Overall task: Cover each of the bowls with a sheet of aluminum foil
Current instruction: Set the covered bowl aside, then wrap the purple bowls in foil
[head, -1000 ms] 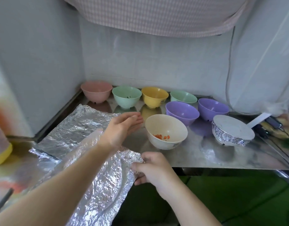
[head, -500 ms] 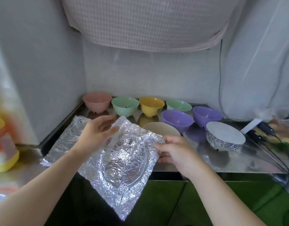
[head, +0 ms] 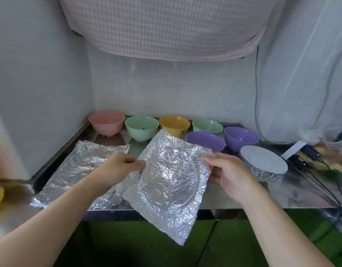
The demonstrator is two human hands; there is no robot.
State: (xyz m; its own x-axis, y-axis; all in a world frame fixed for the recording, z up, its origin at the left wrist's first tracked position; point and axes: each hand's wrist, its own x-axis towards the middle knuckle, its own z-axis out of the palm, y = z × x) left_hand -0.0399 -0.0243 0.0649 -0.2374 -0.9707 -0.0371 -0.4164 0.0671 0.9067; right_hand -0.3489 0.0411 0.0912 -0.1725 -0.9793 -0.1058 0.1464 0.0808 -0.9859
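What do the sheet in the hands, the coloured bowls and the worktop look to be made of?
Sheet: thin aluminium foil, shiny and crinkled, holding its creases.
Pink bowl and purple bowl: probably plastic or melamine; matte, opaque, pastel.
Worktop: likely stainless steel; a grey, mirror-like surface that reflects the bowls.

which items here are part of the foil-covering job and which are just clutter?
Job:
- foil sheet, pinched by left hand and right hand
- spare foil on the counter
- open bowls: pink bowl, green bowl, yellow bowl, second green bowl, purple bowl, second purple bowl
- covered bowl

Clutter:
- cables, far right
- checked cloth overhead
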